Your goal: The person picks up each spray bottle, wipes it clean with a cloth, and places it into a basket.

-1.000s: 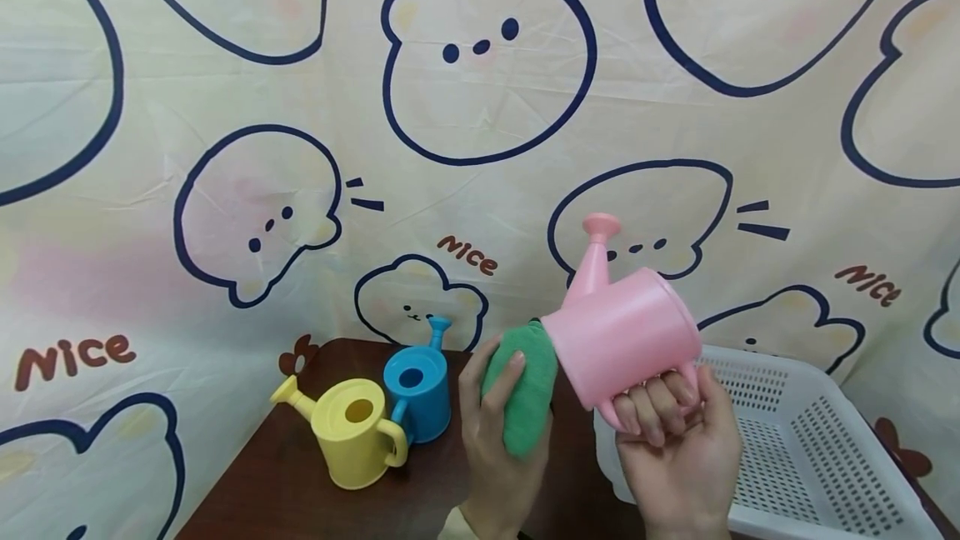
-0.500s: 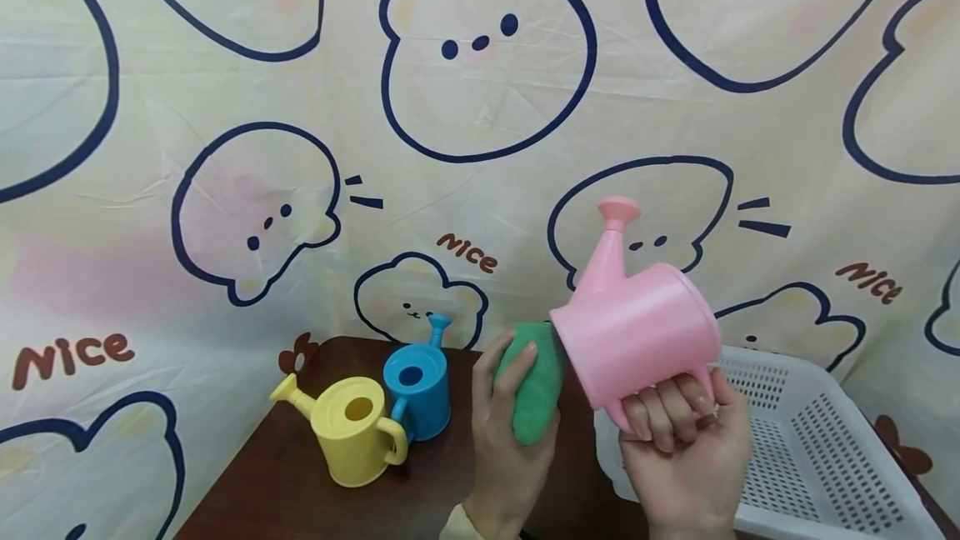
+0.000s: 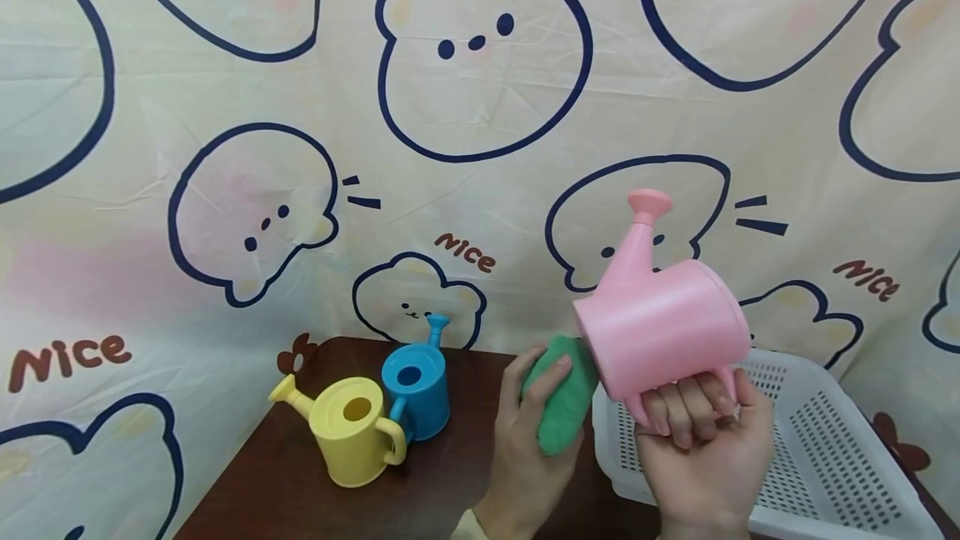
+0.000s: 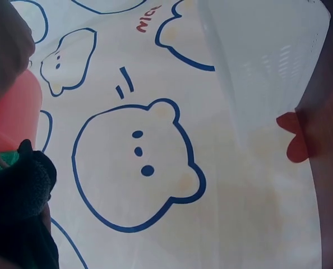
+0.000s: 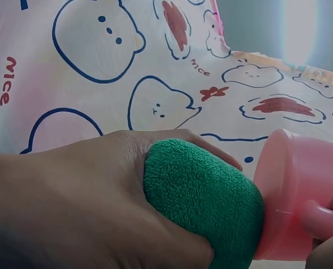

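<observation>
In the head view my left hand (image 3: 536,440) grips a plump green terry-cloth sponge (image 3: 566,407), its fingers wrapped over the near side. The sponge lies against the left end of a pink toy watering can (image 3: 667,327). My right hand (image 3: 701,448) holds that can by its handle, fingers curled through, tilted sideways in the air with the spout pointing up. The right wrist view shows the sponge (image 5: 200,196) close up, right at the flat end of the can (image 5: 278,196). In the left wrist view only part of the can (image 4: 18,112) shows, above some dark fabric (image 4: 18,196).
A yellow watering can (image 3: 352,436) and a blue watering can (image 3: 420,398) stand upright at the left of the dark brown table (image 3: 262,473). On the right sits a white perforated basket (image 3: 817,440), partly behind the right hand. A cartoon-printed curtain (image 3: 480,207) rises behind.
Both hands have shifted to the right together, carrying the sponge and the pink watering can. The can's spout head has also risen a little and swung right.
</observation>
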### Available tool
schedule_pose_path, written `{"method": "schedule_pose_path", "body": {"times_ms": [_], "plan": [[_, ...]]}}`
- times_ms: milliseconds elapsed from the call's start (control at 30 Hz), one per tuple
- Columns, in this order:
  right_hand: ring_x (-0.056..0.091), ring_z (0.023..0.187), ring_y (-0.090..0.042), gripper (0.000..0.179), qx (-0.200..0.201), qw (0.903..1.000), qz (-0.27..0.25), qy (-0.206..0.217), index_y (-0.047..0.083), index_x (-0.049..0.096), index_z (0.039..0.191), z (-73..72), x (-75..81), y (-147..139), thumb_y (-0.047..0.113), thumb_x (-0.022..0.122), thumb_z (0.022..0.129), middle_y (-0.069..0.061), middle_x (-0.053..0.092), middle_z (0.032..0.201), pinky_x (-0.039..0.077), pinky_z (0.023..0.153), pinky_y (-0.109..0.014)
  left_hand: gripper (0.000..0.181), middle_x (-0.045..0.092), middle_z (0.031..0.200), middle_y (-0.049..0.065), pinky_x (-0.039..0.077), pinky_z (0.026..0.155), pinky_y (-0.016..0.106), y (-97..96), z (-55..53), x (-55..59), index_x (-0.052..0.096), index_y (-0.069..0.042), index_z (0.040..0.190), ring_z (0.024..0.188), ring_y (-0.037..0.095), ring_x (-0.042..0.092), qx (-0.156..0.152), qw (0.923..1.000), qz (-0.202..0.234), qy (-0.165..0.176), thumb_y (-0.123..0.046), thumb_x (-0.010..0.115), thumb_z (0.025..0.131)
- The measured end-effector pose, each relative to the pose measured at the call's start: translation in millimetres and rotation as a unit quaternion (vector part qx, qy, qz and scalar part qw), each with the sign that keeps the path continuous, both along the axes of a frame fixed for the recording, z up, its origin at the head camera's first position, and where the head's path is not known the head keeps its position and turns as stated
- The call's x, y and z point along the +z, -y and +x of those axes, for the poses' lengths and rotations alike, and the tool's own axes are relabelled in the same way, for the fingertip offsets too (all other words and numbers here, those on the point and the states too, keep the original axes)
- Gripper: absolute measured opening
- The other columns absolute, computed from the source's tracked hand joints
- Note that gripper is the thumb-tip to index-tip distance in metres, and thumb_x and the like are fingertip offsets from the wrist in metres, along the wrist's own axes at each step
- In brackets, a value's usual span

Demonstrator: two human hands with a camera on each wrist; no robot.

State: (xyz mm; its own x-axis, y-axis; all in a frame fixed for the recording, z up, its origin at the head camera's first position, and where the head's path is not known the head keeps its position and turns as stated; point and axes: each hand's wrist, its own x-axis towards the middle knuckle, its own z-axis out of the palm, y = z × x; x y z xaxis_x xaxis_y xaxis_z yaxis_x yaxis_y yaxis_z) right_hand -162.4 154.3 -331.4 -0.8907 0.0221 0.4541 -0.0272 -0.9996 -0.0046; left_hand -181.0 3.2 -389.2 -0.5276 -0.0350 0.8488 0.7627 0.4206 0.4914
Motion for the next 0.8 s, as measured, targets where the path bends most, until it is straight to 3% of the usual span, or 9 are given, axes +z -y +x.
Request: {"method": "schedule_pose_path", "body": {"times_ms": [233, 433, 800], "plan": [[0.026, 0.051, -0.021, 0.047, -0.018, 0.9998, -0.009, 0.000, 0.006, 0.043, 0.072, -1.7, 0.4, -3.7, 0.032, 0.037, 0.111, -0.004, 0.033, 0.060, 0.016, 0.055, -0.031, 0.088, 0.049, 0.147, 0.013, 0.065, 0.092, 0.042, -0.4, 3.3, 0.6, 0.052, -0.020, 0.148, 0.123, 0.032, 0.063, -0.039, 0.9989, -0.007, -0.024, 0.009, 0.089, 0.072], [0.023, 0.051, -0.020, 0.048, -0.010, 0.9997, -0.018, -0.015, 0.006, 0.043, 0.070, -4.4, -0.9, -8.2, 0.031, 0.034, 0.110, -0.003, 0.031, 0.058, 0.014, 0.055, -0.031, 0.090, 0.050, 0.145, 0.014, 0.065, 0.091, 0.041, 0.7, 5.5, 4.3, 0.051, -0.018, 0.147, 0.121, 0.031, 0.064, -0.059, 0.9966, -0.019, -0.054, 0.008, 0.089, 0.069], [0.023, 0.052, -0.020, 0.045, -0.013, 0.9995, -0.020, -0.020, 0.006, 0.042, 0.071, -4.9, -1.4, -8.6, 0.028, 0.033, 0.109, -0.003, 0.031, 0.059, 0.014, 0.056, -0.031, 0.094, 0.050, 0.144, 0.021, 0.064, 0.094, 0.043, 1.6, 6.2, 6.7, 0.052, -0.013, 0.145, 0.123, 0.034, 0.063, -0.076, 0.9900, -0.021, -0.117, 0.009, 0.091, 0.062]]}}
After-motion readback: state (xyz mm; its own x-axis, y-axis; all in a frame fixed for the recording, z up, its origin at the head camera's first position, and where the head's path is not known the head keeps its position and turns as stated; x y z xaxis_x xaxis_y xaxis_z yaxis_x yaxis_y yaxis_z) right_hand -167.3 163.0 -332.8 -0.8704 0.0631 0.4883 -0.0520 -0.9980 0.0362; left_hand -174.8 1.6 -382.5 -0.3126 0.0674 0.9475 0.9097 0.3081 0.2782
